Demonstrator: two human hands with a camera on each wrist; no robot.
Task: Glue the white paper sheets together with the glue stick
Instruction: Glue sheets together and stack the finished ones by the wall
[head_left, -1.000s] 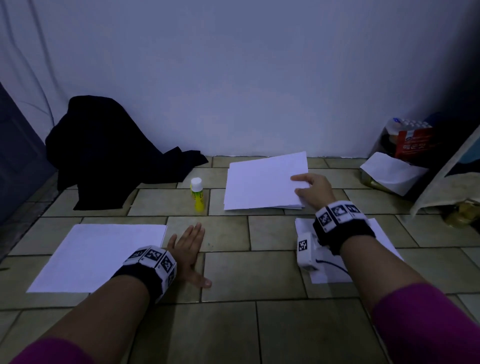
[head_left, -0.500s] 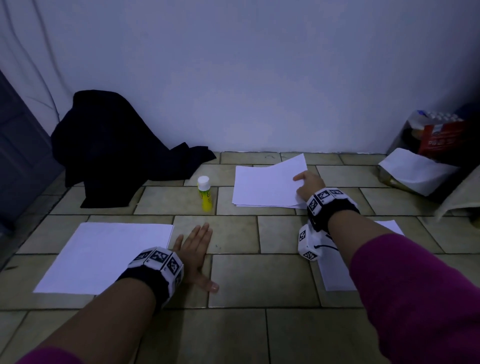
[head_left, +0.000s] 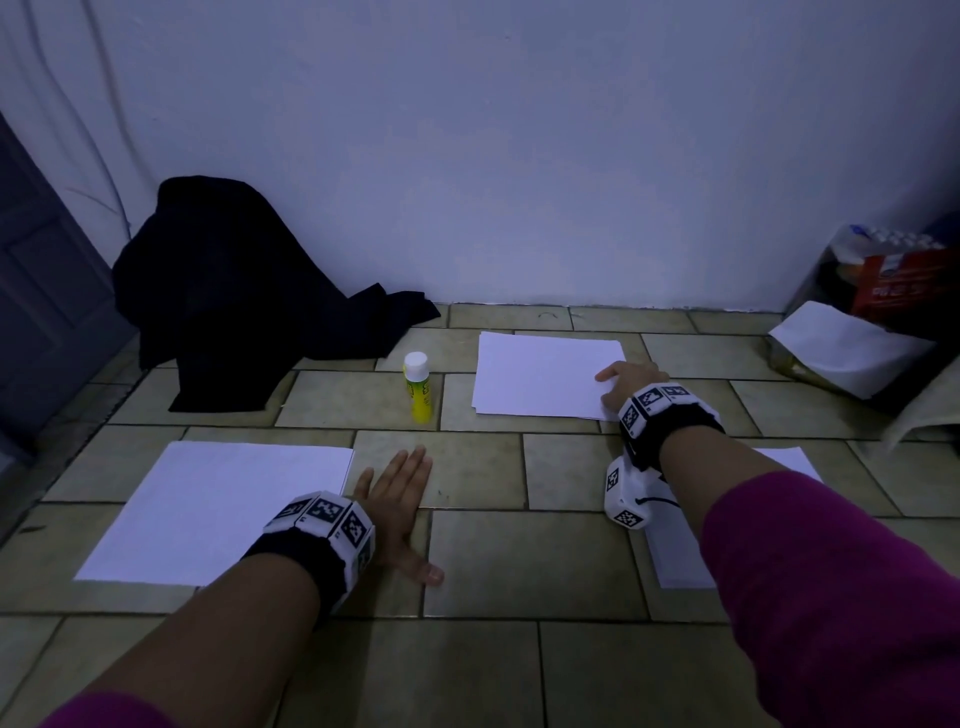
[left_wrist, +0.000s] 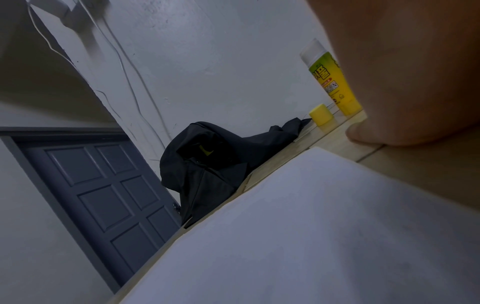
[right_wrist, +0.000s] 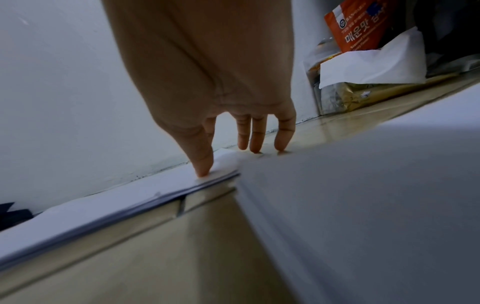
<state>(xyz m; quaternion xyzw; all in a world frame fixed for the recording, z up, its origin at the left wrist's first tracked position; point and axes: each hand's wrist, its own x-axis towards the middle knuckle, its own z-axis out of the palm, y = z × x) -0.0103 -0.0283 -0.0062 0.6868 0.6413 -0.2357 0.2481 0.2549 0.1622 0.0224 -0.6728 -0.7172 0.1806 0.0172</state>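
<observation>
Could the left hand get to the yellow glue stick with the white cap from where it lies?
Probably yes. The left hand lies flat on the tiles, holding nothing, and the yellow glue stick with the white cap stands upright just beyond its fingertips, only bare tile between.

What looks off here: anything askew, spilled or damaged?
Nothing is spilled or damaged. The stack under the right hand is fanned at its near corner, so its edges are not flush. A small yellow cylinder, maybe a cap, stands by the glue stick; it shows only in the left wrist view.

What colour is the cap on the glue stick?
White, on a yellow-green glue stick; clearest in the head view.
</observation>
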